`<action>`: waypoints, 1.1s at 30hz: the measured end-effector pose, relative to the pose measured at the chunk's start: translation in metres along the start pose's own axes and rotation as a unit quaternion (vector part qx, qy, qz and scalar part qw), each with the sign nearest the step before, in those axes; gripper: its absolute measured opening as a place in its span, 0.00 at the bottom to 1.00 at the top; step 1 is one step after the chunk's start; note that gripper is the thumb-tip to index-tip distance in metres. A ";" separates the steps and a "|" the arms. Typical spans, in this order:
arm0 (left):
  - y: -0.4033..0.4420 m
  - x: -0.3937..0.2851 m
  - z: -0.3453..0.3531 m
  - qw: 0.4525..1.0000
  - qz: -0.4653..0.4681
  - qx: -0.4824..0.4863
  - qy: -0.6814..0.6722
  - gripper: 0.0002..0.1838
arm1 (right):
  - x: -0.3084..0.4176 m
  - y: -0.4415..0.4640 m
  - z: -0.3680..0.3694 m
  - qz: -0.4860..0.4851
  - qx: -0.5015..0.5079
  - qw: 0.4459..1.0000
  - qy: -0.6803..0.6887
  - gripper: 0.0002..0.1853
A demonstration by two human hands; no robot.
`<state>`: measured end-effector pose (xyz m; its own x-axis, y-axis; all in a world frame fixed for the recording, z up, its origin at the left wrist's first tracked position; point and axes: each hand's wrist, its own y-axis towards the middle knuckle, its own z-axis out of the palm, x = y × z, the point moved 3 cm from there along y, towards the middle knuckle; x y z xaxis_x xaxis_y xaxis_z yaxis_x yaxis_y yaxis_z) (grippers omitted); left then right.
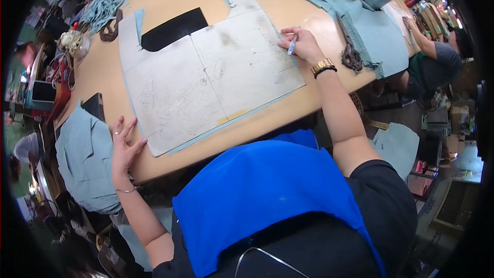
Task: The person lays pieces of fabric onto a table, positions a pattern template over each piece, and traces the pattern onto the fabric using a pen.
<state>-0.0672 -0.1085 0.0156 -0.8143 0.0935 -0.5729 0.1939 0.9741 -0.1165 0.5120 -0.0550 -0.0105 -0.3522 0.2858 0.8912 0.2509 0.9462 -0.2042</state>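
A large pale cardboard pattern with pencilled writing lies flat on the table, over a light blue sheet of material whose edges peek out around it. My right hand grips a pen at the pattern's right edge. My left hand rests with fingers spread at the pattern's lower left corner, its fingertips on the table beside the edge. A black piece shows within the pattern's cut-out at the upper left.
Dark scissors lie right of my right hand, beside blue-green material. Another dark-handled tool and a heap of scraps sit at the far left. Folded material hangs over the left edge. Another person works at the right.
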 end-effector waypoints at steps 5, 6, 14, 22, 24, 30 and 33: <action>0.007 -0.013 -0.008 0.999 -0.032 0.034 0.028 0.36 | -0.005 -0.001 0.000 -0.021 -0.008 1.000 -0.002 0.23; 0.011 -0.019 -0.010 0.997 -0.042 0.040 0.047 0.35 | -0.001 -0.002 0.001 -0.042 -0.012 0.999 -0.024 0.23; 0.122 -0.126 0.015 0.983 0.137 -0.022 0.118 0.26 | -0.013 -0.011 0.001 -0.102 -0.115 0.986 0.067 0.16; 0.196 -0.171 0.053 0.974 0.116 0.063 0.185 0.32 | -0.022 -0.003 0.006 -0.159 -0.133 0.978 0.025 0.11; 0.202 -0.172 0.054 0.972 0.110 0.073 0.195 0.33 | -0.022 -0.003 0.006 -0.156 -0.135 0.978 0.028 0.11; 0.204 -0.170 0.057 0.966 0.108 0.078 0.220 0.32 | -0.021 -0.005 0.005 -0.145 -0.138 0.979 0.036 0.11; 0.203 -0.171 0.057 0.964 0.111 0.074 0.231 0.32 | -0.019 -0.005 0.005 -0.153 -0.144 0.977 0.020 0.11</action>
<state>0.1427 0.0614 0.0432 -0.8939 0.4114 -0.1779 0.4394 0.8825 -0.1675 0.5132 -0.0649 -0.0285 -0.4160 -0.0166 0.9092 0.3852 0.9025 0.1927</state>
